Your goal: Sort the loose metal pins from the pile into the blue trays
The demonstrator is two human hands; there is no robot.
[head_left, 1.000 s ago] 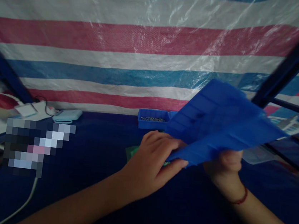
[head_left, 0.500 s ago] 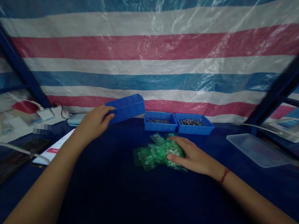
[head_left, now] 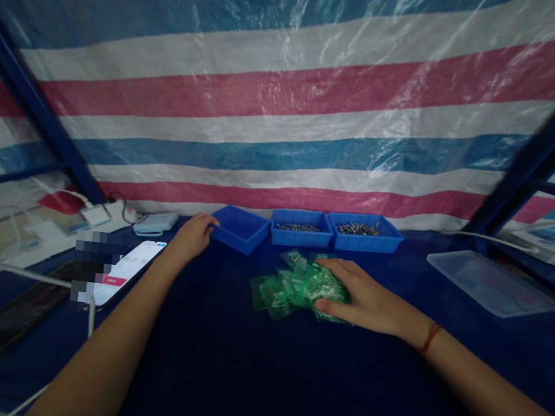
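My left hand (head_left: 194, 237) grips the left edge of an empty blue plastic bin (head_left: 240, 228), which sits askew on the dark blue table. To its right stand two more blue bins: the middle bin (head_left: 300, 237) and the right bin (head_left: 368, 240), both holding small metal screw-like pieces. My right hand (head_left: 355, 292) rests with thumb and fingers apart around the right side of a pile of small green clear plastic bags (head_left: 293, 286). Some bags lie under the palm, and whether the fingers pinch any is hard to see.
A lit phone (head_left: 124, 275) and a dark phone (head_left: 9, 318) lie at the left among white cables. Behind them are a power strip (head_left: 111, 216) and a pale blue case (head_left: 155, 223). A clear plastic lid (head_left: 489, 282) lies at the right. Striped sheeting (head_left: 288, 116) hangs behind the table.
The empty blue bin has come down from a tilted, raised position onto the table beside the middle bin, with my left hand still on it. My right hand stays at the green bags.
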